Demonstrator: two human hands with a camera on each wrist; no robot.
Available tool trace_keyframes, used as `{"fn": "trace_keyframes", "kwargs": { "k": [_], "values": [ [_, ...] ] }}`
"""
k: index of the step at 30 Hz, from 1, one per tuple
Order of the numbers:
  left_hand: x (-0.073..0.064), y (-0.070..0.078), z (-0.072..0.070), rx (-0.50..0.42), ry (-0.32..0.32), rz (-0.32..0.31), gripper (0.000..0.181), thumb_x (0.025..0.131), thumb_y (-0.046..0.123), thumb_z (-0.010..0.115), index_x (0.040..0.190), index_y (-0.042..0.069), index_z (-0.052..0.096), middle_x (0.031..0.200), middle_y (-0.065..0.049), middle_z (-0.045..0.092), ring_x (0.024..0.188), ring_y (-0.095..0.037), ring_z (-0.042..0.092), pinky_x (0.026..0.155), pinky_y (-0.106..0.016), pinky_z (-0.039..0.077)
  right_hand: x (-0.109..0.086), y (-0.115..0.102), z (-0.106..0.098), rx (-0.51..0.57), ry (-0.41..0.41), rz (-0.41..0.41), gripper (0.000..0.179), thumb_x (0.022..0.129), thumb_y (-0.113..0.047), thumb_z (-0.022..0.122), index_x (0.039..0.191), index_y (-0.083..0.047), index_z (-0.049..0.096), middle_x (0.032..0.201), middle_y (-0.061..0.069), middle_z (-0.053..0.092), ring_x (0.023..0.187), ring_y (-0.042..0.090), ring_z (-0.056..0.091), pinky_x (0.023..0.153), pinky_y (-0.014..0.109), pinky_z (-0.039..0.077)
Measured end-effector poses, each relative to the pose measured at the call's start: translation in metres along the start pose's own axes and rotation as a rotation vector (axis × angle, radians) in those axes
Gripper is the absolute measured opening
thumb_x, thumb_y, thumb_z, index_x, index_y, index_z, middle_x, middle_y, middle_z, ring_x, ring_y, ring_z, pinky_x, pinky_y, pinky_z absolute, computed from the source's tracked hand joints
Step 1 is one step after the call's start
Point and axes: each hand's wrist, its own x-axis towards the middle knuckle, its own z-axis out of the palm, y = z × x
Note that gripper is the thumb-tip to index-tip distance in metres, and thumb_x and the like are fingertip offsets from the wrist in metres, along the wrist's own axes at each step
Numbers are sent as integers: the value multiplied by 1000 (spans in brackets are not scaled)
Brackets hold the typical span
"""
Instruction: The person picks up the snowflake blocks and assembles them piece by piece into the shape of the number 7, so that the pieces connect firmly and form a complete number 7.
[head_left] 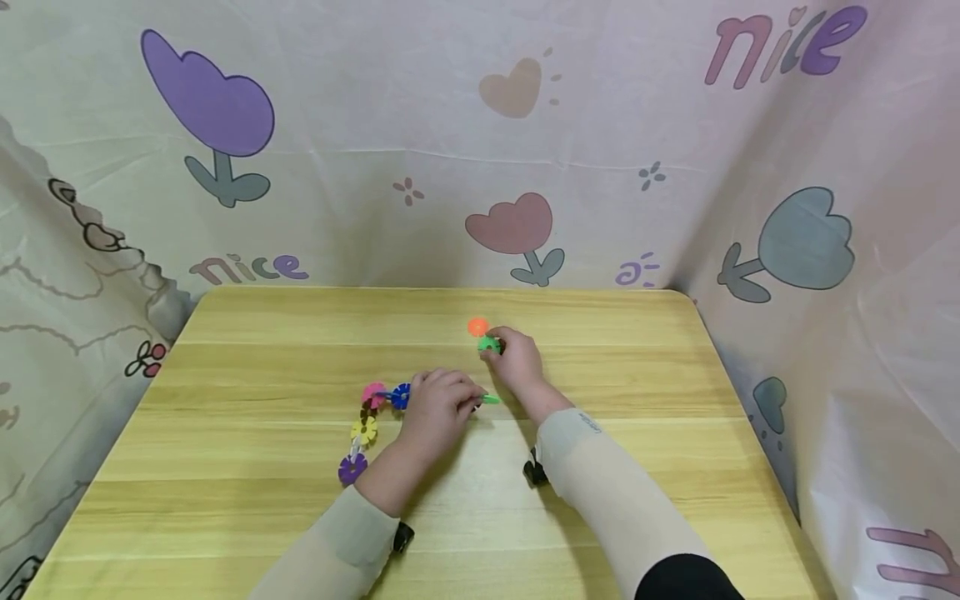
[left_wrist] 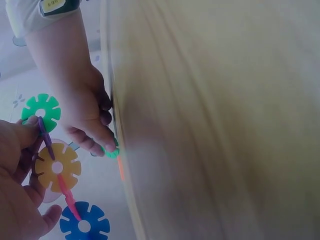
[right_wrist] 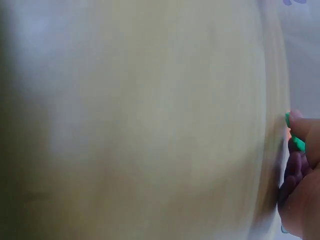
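My left hand point(head_left: 441, 408) holds a chain of slotted, flower-shaped plastic discs by one end. In the left wrist view a green disc point(left_wrist: 41, 106), an edge-on purple disc point(left_wrist: 46, 135), a yellow-orange disc point(left_wrist: 70, 167), an edge-on pink disc point(left_wrist: 68, 195) and a blue disc point(left_wrist: 85, 215) link up along the fingers. From that hand the chain bends left past a pink disc point(head_left: 372, 392) and yellow disc point(head_left: 363, 431) to a purple disc point(head_left: 352, 469). Farther back, my right hand point(head_left: 519, 358) pinches a green disc point(head_left: 489, 345). An orange disc point(head_left: 477, 327) shows right beside it; whether they are joined I cannot tell.
A wood-grain table point(head_left: 247, 350) lies under both hands. Patterned cloth point(head_left: 360, 100) hangs behind it and along both sides. A dark strap piece point(head_left: 402, 537) shows at the left wrist and another black piece point(head_left: 534, 471) at the right.
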Motion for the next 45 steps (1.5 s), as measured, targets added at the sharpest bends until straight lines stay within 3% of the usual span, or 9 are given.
{"fn": "trace_keyframes", "kwargs": {
  "k": [8, 14, 23, 31, 38, 45],
  "values": [
    [0, 0, -2, -1, -14, -11, 7, 93, 15, 83, 96, 20, 84, 98, 7, 76, 99, -22, 67, 96, -55, 44, -8, 8, -8, 105, 21, -65, 27, 100, -3, 72, 127, -5, 75, 119, 13, 76, 106, 25, 71, 92, 39, 58],
    [2, -1, -3, 1, -16, -18, 8, 93, 14, 83, 96, 20, 84, 99, 7, 77, 100, -22, 67, 98, -55, 43, -18, 11, -14, 155, 82, -104, 28, 100, 1, 71, 127, 1, 73, 105, 14, 73, 92, 23, 68, 82, 36, 59],
    [2, -2, -3, 9, -40, -36, 8, 93, 14, 83, 97, 20, 84, 99, 7, 76, 100, -22, 67, 100, -55, 43, -37, 10, -19, 242, 124, -175, 7, 99, -1, 72, 104, 3, 75, 91, 11, 72, 80, 20, 64, 72, 28, 55],
    [3, -4, -3, 15, -30, -38, 8, 93, 14, 82, 99, 20, 83, 100, 6, 76, 101, -22, 67, 101, -55, 42, -56, 11, -24, 343, 195, -277, 4, 92, 2, 79, 96, 3, 78, 91, 10, 70, 80, 21, 66, 70, 27, 58],
    [5, -4, -3, 17, -33, -58, 10, 94, 14, 82, 102, 19, 83, 102, 5, 77, 102, -23, 67, 100, -55, 43, -72, 11, -29, 468, 237, -278, 6, 89, 5, 81, 94, 3, 79, 85, 11, 73, 73, 14, 61, 64, 20, 53],
    [8, -4, -2, 12, -21, -58, 8, 95, 13, 81, 101, 18, 83, 101, 5, 76, 100, -23, 67, 100, -54, 43, -85, 6, -35, 499, 249, -246, 6, 89, 14, 76, 94, 12, 74, 78, 19, 69, 69, 11, 56, 61, 17, 46]
  ]
}}
